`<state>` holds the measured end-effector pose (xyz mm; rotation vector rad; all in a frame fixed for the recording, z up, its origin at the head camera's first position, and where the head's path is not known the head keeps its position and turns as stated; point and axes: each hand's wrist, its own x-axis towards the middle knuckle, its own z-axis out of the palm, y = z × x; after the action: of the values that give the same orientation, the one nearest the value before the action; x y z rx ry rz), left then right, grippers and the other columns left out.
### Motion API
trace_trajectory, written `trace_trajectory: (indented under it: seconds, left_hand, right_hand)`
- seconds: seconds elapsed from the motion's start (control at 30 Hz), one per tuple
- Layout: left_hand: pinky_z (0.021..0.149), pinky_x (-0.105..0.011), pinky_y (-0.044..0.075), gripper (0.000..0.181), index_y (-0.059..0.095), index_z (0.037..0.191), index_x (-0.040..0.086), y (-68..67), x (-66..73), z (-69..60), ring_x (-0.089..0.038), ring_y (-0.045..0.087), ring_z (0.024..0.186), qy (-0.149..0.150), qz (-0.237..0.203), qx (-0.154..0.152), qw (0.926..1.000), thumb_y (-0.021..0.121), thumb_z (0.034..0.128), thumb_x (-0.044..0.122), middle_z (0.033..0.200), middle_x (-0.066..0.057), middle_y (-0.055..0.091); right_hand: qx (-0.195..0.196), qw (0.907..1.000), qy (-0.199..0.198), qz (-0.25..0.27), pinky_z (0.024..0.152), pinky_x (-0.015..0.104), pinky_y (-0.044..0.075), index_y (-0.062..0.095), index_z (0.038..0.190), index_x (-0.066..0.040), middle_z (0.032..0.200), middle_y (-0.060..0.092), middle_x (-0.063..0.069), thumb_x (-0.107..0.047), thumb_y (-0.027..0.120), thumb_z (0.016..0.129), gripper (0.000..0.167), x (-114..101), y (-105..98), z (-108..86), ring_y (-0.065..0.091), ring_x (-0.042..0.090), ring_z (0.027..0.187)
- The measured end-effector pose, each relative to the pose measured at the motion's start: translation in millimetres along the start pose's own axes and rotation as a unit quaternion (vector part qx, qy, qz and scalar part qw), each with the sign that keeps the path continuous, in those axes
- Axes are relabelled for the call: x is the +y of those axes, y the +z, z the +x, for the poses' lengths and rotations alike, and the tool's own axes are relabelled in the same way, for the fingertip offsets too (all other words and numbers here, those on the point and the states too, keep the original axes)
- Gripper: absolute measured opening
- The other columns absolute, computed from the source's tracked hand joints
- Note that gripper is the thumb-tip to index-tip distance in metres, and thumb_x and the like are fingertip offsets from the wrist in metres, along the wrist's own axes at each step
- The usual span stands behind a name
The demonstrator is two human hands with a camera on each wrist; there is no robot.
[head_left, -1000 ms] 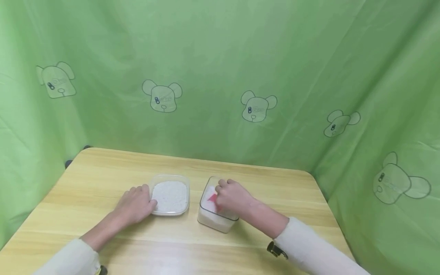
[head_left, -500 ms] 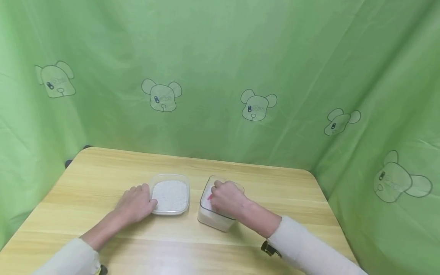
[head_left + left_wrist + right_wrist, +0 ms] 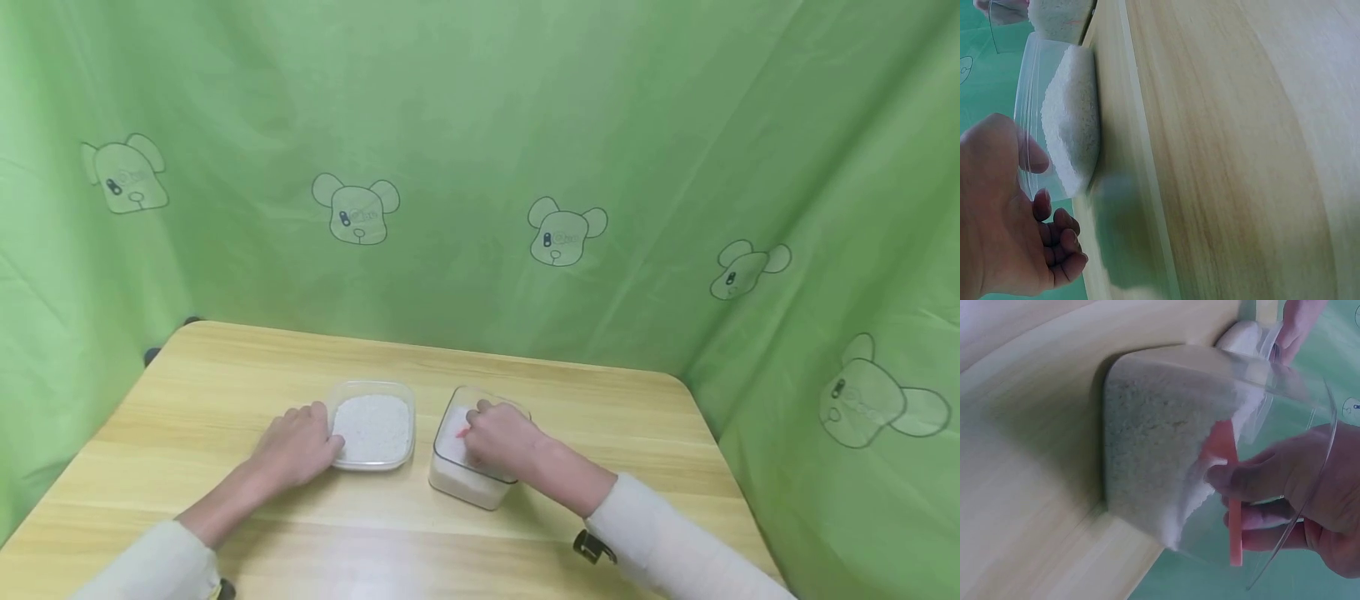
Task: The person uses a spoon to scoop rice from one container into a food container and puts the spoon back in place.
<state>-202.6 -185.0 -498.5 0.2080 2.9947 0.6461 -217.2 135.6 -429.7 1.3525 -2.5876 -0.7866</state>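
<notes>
My right hand [image 3: 506,433] is down inside the tall clear container [image 3: 468,485], which holds white rice. It pinches the handle of a red scoop [image 3: 1235,525] between thumb and fingers. In the right wrist view the scoop's head is dug into the rice [image 3: 1147,425]. My left hand [image 3: 296,446] holds the near left side of a low clear plastic tub [image 3: 375,465], its thumb hooked over the rim. A heap of rice [image 3: 1072,119] fills much of this tub, as the left wrist view shows. The two containers stand apart, side by side.
Both containers stand on a light wooden table [image 3: 360,533] with rounded far corners. A green curtain [image 3: 450,108] printed with bear heads hangs behind the table and along both sides.
The right hand, with the scoop, has moved slightly left and lower into the tall container; less of the red shows now. The left hand and the tub have stayed in place.
</notes>
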Motion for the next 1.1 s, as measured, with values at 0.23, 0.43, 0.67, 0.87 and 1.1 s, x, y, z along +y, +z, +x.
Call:
trace_trajectory:
  seconds: [0.23, 0.43, 0.67, 0.87, 1.1]
  left_hand:
    - [0.053, -0.034, 0.036, 0.025, 0.052, 0.084, 0.007, 0.2, -0.5, -0.2, -0.023, 0.048, 0.063, -0.001, -0.007, 0.001, 1.0000, 0.059, 0.0916, 0.030, 0.071, -0.007, 0.052]
    - [0.054, -0.034, 0.036, 0.025, 0.052, 0.085, 0.007, 1.3, -0.9, 0.2, -0.023, 0.047, 0.064, 0.001, -0.006, 0.004, 1.0000, 0.059, 0.0914, 0.030, 0.073, -0.007, 0.052]
    - [0.056, -0.035, 0.036, 0.027, 0.053, 0.085, 0.006, 2.2, -1.2, 1.9, -0.024, 0.048, 0.065, -0.002, 0.001, 0.006, 1.0000, 0.059, 0.0912, 0.031, 0.073, -0.007, 0.052]
    - [0.058, -0.035, 0.036, 0.028, 0.053, 0.087, 0.005, 2.7, -1.8, 2.1, -0.024, 0.048, 0.067, 0.000, 0.008, 0.007, 0.9999, 0.059, 0.0916, 0.031, 0.074, -0.007, 0.052]
    - [0.058, -0.035, 0.036, 0.028, 0.053, 0.087, 0.004, 2.6, -2.0, 1.9, -0.024, 0.048, 0.067, -0.001, 0.001, 0.007, 1.0000, 0.059, 0.0910, 0.031, 0.074, -0.007, 0.053]
  right_hand:
    - [-0.003, 0.9975, 0.004, 0.070, 0.058, 0.022, 0.043, 0.072, 0.070, -0.029, 0.083, 0.070, -0.003, -0.020, 0.081, 0.081, 0.017, 5.6, 2.9, -2.5, 0.050, 0.012, 0.070]
    - [0.005, 0.9953, 0.010, 0.096, 0.062, 0.023, 0.045, 0.078, 0.075, -0.029, 0.085, 0.072, -0.003, -0.022, 0.084, 0.078, 0.009, 8.0, 3.6, -4.1, 0.054, 0.013, 0.072]
    - [0.019, 0.9938, 0.023, 0.107, 0.061, 0.023, 0.045, 0.079, 0.074, -0.027, 0.082, 0.072, -0.003, -0.029, 0.085, 0.077, 0.007, 8.9, 4.9, -3.7, 0.055, 0.013, 0.071]
    - [0.018, 0.9926, 0.026, 0.117, 0.060, 0.023, 0.043, 0.078, 0.072, -0.027, 0.080, 0.070, -0.003, -0.026, 0.085, 0.076, 0.008, 9.7, 5.8, -2.6, 0.052, 0.012, 0.069]
    - [0.014, 0.9923, 0.036, 0.118, 0.060, 0.023, 0.045, 0.078, 0.073, -0.026, 0.080, 0.069, -0.003, -0.031, 0.086, 0.077, 0.011, 10.7, 2.1, -4.0, 0.053, 0.013, 0.070]
